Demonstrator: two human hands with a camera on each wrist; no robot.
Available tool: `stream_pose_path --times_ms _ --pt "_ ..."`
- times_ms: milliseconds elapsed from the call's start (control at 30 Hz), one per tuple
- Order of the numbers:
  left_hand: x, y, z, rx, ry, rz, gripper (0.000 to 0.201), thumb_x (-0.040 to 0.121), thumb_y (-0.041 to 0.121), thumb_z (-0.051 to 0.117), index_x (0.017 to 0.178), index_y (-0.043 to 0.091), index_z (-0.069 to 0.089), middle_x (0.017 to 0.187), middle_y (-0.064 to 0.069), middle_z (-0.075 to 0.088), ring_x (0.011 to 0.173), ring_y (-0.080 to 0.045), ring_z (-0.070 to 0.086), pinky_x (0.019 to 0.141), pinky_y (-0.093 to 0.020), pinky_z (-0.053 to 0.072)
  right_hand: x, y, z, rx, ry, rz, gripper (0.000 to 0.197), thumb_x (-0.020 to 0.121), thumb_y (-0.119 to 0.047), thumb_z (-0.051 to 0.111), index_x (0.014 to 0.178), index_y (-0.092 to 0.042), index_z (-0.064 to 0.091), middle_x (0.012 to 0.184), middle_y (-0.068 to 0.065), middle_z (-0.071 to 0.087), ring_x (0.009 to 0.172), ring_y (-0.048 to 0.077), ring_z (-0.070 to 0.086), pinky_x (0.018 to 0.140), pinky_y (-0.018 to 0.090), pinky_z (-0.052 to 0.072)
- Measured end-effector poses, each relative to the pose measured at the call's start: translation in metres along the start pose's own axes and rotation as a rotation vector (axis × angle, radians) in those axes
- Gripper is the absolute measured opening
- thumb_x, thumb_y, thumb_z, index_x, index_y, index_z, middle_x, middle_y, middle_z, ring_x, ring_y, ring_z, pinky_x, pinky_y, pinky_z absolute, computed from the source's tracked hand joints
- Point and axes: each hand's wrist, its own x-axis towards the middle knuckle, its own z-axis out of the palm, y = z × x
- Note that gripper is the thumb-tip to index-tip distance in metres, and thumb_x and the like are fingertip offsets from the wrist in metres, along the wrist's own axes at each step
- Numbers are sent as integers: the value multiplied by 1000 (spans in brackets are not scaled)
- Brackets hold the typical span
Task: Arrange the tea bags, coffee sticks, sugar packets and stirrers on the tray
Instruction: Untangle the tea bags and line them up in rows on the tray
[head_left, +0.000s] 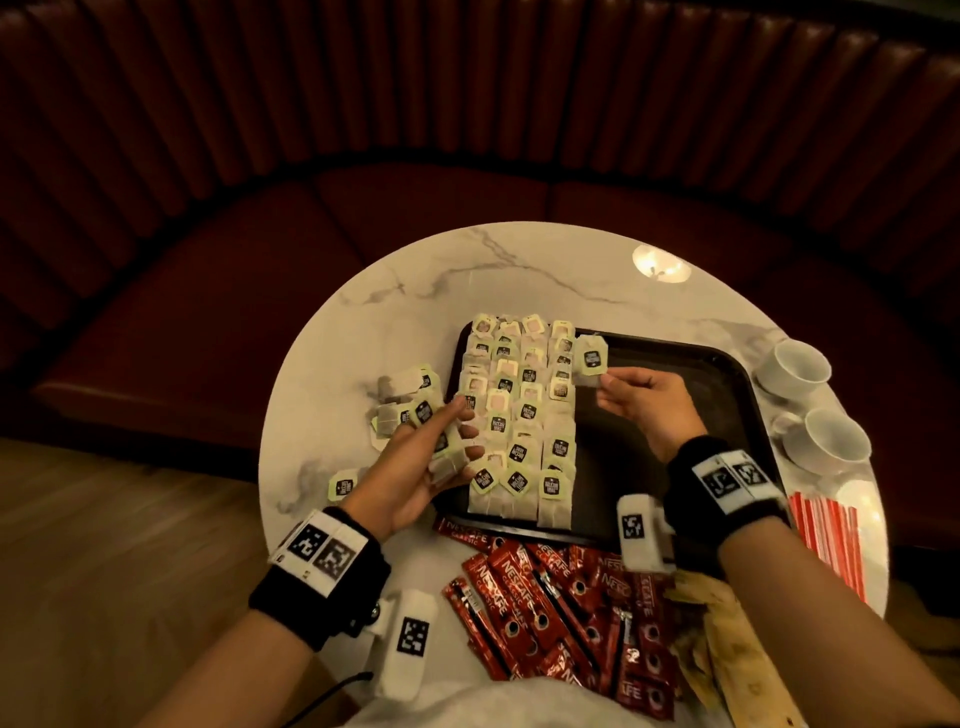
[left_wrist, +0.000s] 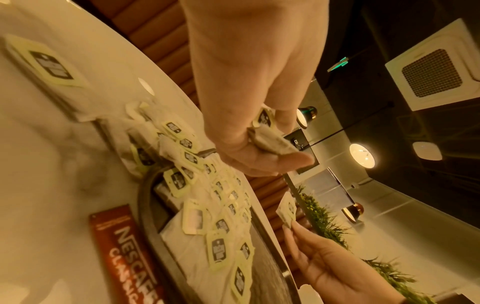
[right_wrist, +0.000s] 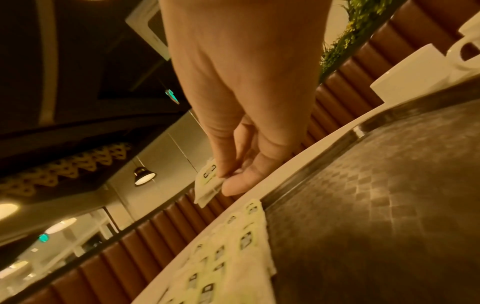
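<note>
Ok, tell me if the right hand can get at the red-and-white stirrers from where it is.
Probably yes: the stirrers lie uncovered beside the tray, on the right hand side, but it pinches a tea bag first.

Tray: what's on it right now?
Overlapping rows of tea bags cover the tray's left part; the right part is bare. The right hand hides some floor. Tray surface beneath the bags is unseen.

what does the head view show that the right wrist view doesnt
Only the head view: the left hand holding a bunch of tea bags, the red coffee sticks and the striped stirrers off the tray.
Only the right wrist view: ceiling lamps.
Both: the right hand pinching one tea bag, the rows of tea bags on the dark tray.
</note>
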Motion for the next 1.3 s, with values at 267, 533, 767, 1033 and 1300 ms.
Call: stream_pose_path --times_ms 267,533,767,1033,1300 --pt "12 1 -11 -59 10 -31 30 90 31 61 110 9 64 88 -6 70 75 -21 71 53 -31 57 99 20 -8 -220 223 102 9 90 -6 68 82 -10 69 82 7 67 69 15 61 69 24 57" --pt "18 -3 -8 -45 -11 -49 48 75 36 68 114 9 62 91 -8 67 74 -20 71 53 -32 57 127 28 3 -368 259 117 12 88 -11 72 99 -6 74 74 0 67 74 16 66 91 35 56" --pt "21 -5 -2 -27 -18 -65 50 80 40 65 117 7 61 91 -8 68 75 -21 71 52 -31 56 125 19 2 -339 237 143 15 87 -7 72 101 -2 73 82 6 71 89 22 73 94 35 55" --pt "20 1 7 -215 -91 -67 29 100 26 46 113 5 61 96 -14 67 86 -29 70 71 -42 62 60 -18 11 -318 138 -83 18 93 -13 65 111 -8 68 103 7 70 81 15 67 76 27 59" --pt "9 -2 29 -111 -49 147 32 105 27 35 110 11 62 103 -7 73 98 -21 71 83 -32 57 -77 -22 51 -220 -434 -14 22 94 -26 62 113 -15 64 96 5 71 78 13 68 74 26 59"
